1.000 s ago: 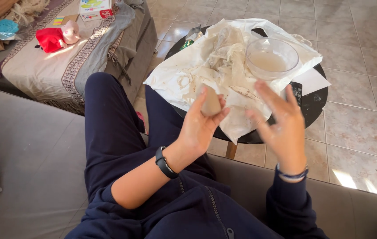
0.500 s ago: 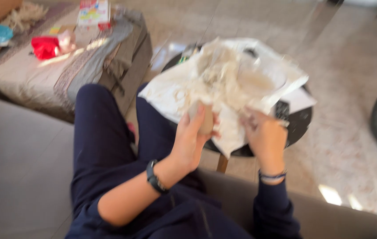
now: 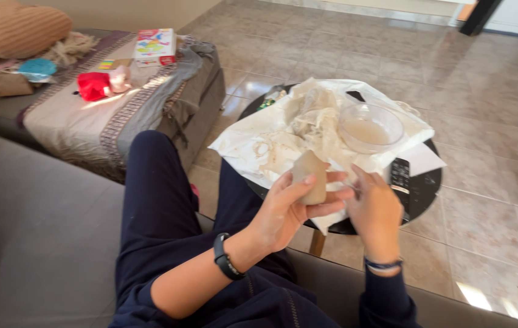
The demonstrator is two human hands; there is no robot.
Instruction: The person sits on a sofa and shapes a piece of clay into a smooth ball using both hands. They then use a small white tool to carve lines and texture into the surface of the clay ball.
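Beige clay lump, left hand gripping, right hand seemingly touching

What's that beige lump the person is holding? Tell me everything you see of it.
The lump is pale beige-grey, matte and smooth, like clay, roughly bell-shaped with a narrower rounded top. It stands upright in the left hand, whose fingers wrap its front. The right hand touches its side. It is held above the near edge of the stained white paper.

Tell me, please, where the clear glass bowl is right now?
In the head view the clear glass bowl sits right of centre on the crumpled white paper covering the round black table, just beyond the right hand.
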